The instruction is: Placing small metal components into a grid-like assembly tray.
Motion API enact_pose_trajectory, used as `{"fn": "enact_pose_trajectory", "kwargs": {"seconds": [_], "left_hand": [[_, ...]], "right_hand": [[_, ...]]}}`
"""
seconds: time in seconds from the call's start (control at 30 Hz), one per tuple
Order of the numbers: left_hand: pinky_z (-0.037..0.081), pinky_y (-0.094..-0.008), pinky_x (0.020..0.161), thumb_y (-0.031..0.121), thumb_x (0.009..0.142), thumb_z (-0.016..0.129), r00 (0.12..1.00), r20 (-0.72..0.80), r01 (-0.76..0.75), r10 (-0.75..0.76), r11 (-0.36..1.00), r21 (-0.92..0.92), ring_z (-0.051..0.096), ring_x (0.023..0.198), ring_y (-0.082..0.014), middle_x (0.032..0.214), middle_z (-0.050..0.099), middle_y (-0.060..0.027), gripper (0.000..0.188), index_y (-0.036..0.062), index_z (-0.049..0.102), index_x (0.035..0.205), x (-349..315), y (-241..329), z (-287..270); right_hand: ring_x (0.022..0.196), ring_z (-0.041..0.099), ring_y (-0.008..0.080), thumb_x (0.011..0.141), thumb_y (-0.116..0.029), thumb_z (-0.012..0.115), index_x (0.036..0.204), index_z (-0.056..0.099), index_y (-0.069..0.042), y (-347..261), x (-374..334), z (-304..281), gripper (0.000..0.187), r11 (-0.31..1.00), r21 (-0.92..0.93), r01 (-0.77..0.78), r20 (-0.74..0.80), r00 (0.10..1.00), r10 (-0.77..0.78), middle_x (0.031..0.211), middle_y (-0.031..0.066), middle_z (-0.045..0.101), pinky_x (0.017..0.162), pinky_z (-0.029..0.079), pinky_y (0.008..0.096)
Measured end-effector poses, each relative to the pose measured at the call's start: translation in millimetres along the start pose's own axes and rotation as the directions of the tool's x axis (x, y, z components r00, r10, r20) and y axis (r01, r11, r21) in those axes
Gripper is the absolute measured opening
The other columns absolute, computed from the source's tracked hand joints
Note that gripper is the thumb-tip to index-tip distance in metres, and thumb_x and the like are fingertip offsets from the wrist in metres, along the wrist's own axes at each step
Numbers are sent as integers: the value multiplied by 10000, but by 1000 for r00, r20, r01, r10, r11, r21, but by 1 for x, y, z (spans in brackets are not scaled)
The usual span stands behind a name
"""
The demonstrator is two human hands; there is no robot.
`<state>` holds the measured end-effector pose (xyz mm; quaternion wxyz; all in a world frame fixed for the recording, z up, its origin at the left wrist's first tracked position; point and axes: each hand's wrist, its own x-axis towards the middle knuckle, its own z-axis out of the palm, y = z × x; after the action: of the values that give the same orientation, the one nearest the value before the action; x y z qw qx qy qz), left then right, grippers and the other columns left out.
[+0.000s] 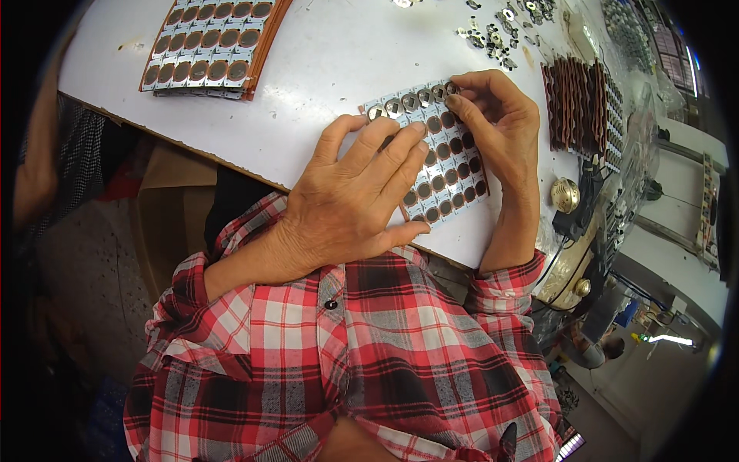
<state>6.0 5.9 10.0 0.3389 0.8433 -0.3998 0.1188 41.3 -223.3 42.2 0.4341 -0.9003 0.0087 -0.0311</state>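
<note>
A panel of small pale circuit boards (463, 167) lies on the white table in front of me, with rows of dark round spots. Along its far row sit several shiny round metal pieces (409, 102). My left hand (358, 185) rests over the panel's left side, fingers spread and palm down, hiding part of it. At the far right corner my right hand (496, 115) pinches a round metal piece (452, 89) between thumb and forefinger, at the end of that row. The other right fingers are curled and partly hidden.
A stack of similar panels (208, 46) lies at the far left. Loose metal pieces (493, 42) are scattered at the back. On the right stand brown-edged panels on edge (573, 104) and a round metal object (565, 195). Another person's arm (37, 165) shows at the left.
</note>
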Motion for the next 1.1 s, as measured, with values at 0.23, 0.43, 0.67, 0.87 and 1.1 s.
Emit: {"fn": "enact_pose_trajectory", "kwargs": {"seconds": [0.23,0.43,0.67,0.87,1.1], "left_hand": [[458,-520,1022,511,643,854,1000,10,0,0,1000,4,592,1182,-305,1350,647,-131,805,-10,693,1234,0,0,-1],[443,-528,1034,516,642,855,1000,11,-4,4,1000,5,591,1183,-306,1351,648,-127,802,-8,696,1228,0,1,-2],[425,-516,1050,498,662,859,1000,-13,-1,1,1000,20,589,1207,-320,1371,642,-135,803,-1,670,1262,0,0,-1],[417,-517,1059,455,697,855,998,-58,35,-33,999,19,585,1236,-337,1369,636,-165,752,-8,672,1261,-1,0,2],[415,-486,1061,417,683,866,997,-57,46,-43,998,50,569,1236,-318,1323,642,-171,733,-37,671,1225,-1,0,1]], "right_hand": [[838,672,68,902,3,770,1071,744,9,11,6,-5,171,990,133,-47,103,994,34,893,23,742,768,534,216],[854,676,70,908,4,767,1084,757,9,9,3,-3,176,988,146,-56,69,997,46,913,27,747,776,536,215],[768,601,54,916,-29,752,1150,764,-28,19,7,-14,235,991,-83,103,-305,944,-124,888,-12,700,688,475,207],[769,594,87,899,-55,731,1075,780,-85,44,19,-32,185,911,-411,33,-321,930,-179,903,3,675,695,463,227],[719,581,79,933,-82,714,1010,740,-29,29,14,-31,97,996,-90,-23,-320,948,-7,776,-20,655,670,449,223]]}}
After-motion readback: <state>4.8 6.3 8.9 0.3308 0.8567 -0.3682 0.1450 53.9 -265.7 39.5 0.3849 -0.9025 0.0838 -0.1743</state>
